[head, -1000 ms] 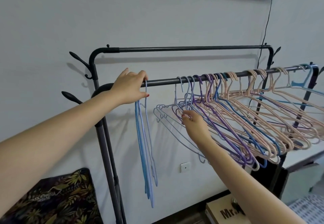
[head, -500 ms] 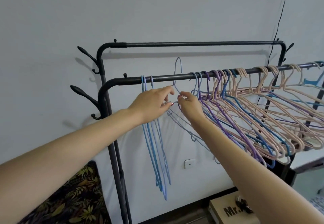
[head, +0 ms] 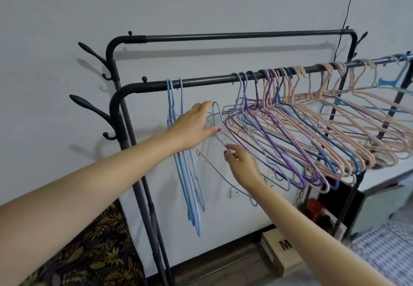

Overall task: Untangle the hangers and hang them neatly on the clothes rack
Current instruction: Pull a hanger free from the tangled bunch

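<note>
1. Head view, hands: my left hand (head: pixel 192 126) pinches the neck of a pale lilac hanger (head: pixel 218 142) just under its hook, which is off the rail and points up; my right hand (head: pixel 242 162) pinches the same hanger's sloping arm lower down
2. Head view, where things are: the clothes rack (head: pixel 201 82) has a front rail with three blue hangers (head: pixel 190 173) hanging straight at its left end, and a tangled bunch of pink, purple and blue hangers (head: pixel 312 133) splayed out further right; the hanger I hold sits between the two groups, close against the bunch
3. Head view, handling: I judge these to be thin coated wire, light, springy and prone to snagging on neighbours, so the neck is the place to hold, with the second hand steadying one arm
4. Head view, room: plain white wall with a socket (head: pixel 232 191), a cardboard box (head: pixel 279 252) on the floor, a leaf-print cloth (head: pixel 89 252) lower left, a bare upper rail behind
</note>
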